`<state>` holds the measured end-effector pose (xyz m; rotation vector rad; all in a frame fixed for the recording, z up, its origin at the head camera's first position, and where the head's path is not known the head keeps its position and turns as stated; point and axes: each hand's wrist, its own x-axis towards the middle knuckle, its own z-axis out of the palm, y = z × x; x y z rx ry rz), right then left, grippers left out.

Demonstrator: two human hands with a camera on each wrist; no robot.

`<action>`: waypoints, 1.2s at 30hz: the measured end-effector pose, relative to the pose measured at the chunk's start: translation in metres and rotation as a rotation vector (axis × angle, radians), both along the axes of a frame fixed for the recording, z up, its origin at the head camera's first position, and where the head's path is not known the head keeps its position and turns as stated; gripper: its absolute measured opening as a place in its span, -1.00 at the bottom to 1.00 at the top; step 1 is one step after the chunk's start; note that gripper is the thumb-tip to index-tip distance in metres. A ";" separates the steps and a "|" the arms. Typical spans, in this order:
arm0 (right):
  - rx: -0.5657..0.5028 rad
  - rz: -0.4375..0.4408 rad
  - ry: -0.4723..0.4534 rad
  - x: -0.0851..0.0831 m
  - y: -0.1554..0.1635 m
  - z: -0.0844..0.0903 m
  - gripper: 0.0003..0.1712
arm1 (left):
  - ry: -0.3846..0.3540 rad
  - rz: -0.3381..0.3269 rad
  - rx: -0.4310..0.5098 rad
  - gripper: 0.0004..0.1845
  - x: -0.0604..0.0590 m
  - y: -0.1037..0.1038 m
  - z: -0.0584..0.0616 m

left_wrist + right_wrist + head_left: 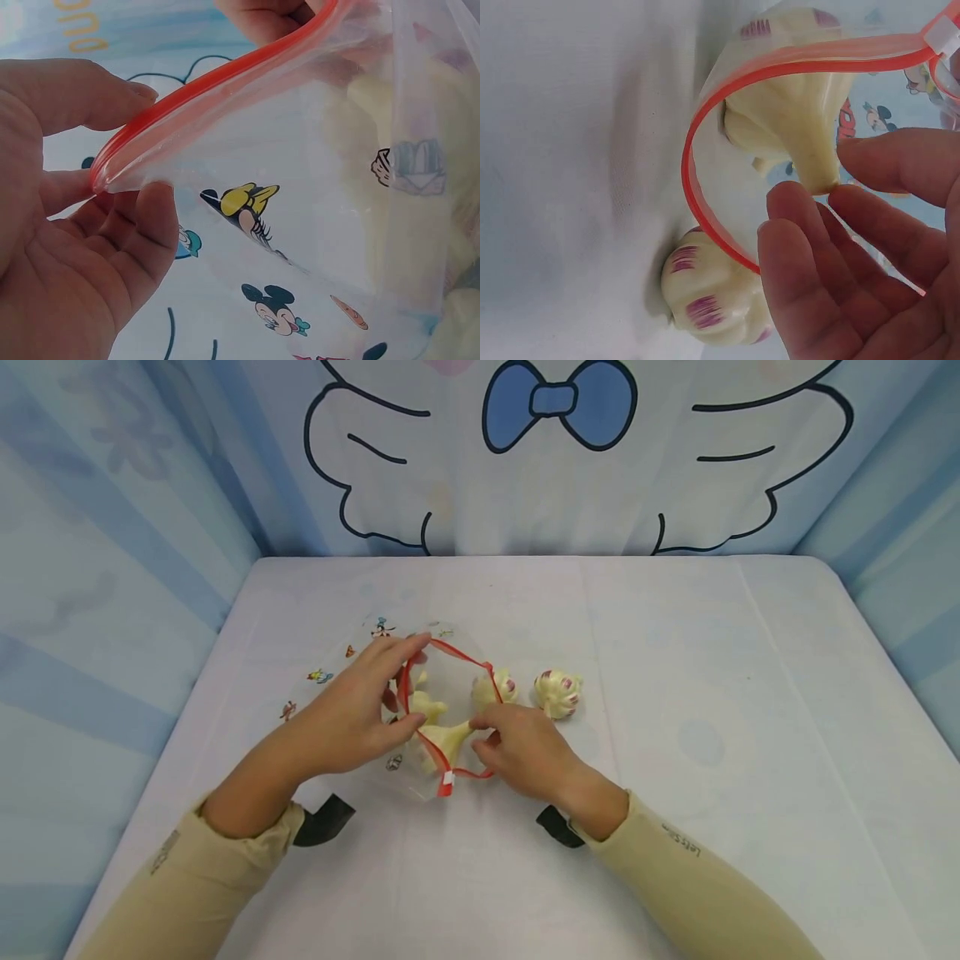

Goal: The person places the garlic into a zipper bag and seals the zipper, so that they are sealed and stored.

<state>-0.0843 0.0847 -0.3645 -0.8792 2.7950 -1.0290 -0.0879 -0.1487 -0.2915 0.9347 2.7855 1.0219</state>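
The left hand (352, 718) pinched the bag (420, 710) rim open on the tabletop (675, 652); the right hand (525, 752) gripped a garlic (450, 737) by its stem at the mouth.

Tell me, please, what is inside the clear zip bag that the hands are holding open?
Inside the zip bag lie cream garlic bulbs; the right hand pinches one by its stem. The left hand hides the bag's far end.

Table cover (750, 710): white cloth, faint pale-blue dots.
Backdrop (225, 452): light-blue striped fabric, cartoon wings outlined in black.
Bow (558, 402): blue, on backdrop.
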 end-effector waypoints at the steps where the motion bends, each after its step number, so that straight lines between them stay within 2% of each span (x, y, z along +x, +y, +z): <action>1: 0.000 0.009 0.005 0.000 0.000 0.000 -0.78 | -0.003 0.002 -0.002 -0.13 0.000 0.000 0.000; 17: 0.072 0.022 -0.117 -0.001 0.003 0.003 -0.76 | -0.003 -0.006 0.004 -0.14 0.001 0.000 0.000; 24: 0.079 0.102 -0.167 -0.004 0.004 0.003 -0.74 | -0.038 -0.007 0.009 -0.15 0.001 0.000 -0.001; 30: 0.124 0.187 -0.134 -0.004 0.002 0.005 -0.68 | -0.031 -0.010 0.006 -0.15 0.001 0.001 -0.001; 36: 0.155 0.232 -0.120 -0.005 -0.002 0.006 -0.63 | -0.022 -0.013 0.006 -0.16 0.001 0.001 -0.001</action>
